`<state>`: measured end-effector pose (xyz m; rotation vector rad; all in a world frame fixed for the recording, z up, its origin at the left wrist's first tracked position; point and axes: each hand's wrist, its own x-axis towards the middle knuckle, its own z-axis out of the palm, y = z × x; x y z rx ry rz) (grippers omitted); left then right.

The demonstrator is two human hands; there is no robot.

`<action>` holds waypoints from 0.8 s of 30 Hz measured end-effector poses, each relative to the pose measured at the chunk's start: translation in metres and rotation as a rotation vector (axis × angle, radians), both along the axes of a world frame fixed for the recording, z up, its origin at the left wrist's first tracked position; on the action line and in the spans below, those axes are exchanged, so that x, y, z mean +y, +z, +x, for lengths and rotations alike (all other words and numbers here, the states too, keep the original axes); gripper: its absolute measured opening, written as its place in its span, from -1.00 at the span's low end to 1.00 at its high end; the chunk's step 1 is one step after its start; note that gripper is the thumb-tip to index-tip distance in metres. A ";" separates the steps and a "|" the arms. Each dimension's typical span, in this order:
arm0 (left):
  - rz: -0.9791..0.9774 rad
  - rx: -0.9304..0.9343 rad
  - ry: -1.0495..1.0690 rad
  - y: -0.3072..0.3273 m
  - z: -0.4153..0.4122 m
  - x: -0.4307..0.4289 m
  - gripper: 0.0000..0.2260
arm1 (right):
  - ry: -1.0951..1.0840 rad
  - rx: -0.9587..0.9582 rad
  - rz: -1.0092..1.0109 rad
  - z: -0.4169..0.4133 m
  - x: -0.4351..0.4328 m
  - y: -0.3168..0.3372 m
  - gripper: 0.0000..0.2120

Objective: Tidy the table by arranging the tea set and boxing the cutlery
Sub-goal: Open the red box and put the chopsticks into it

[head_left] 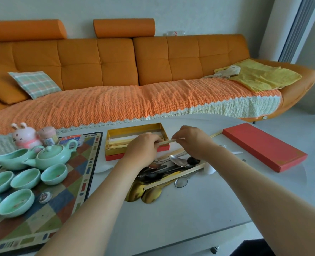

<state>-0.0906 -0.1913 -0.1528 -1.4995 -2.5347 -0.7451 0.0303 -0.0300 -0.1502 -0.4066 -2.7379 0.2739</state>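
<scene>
Boxing the cutlery [171, 169] is the step in hand: left hand [143, 147] and right hand [192, 142], fingers [178, 138] clamped on one chopstick [165, 142], hold it level just above the open box [116, 133] near the desk's [171, 218] far edge; next it should need lowering lengthwise inside.

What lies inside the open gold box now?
Inside the gold box, a few pale chopsticks lie lengthwise on a white lining. The left hand covers its near right part.
</scene>
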 end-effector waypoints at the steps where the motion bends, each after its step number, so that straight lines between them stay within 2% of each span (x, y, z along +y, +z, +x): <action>1: 0.025 0.021 0.018 0.003 -0.003 -0.003 -0.79 | 0.007 0.039 -0.013 -0.001 0.000 0.000 -0.78; 7: 0.095 0.099 0.152 0.006 -0.035 -0.027 -0.80 | -0.014 0.103 -0.014 -0.018 -0.011 0.002 -0.74; 12: 0.056 0.189 0.231 -0.003 -0.055 -0.048 -0.78 | -0.005 0.111 -0.013 -0.045 -0.035 0.000 -0.71; 17: 0.024 0.197 0.183 -0.013 -0.066 -0.066 -0.73 | -0.106 0.018 0.003 -0.075 -0.050 -0.004 -0.67; 24: -0.250 0.081 0.136 -0.018 -0.067 -0.075 -0.60 | -0.154 -0.069 -0.027 -0.080 -0.055 -0.001 -0.61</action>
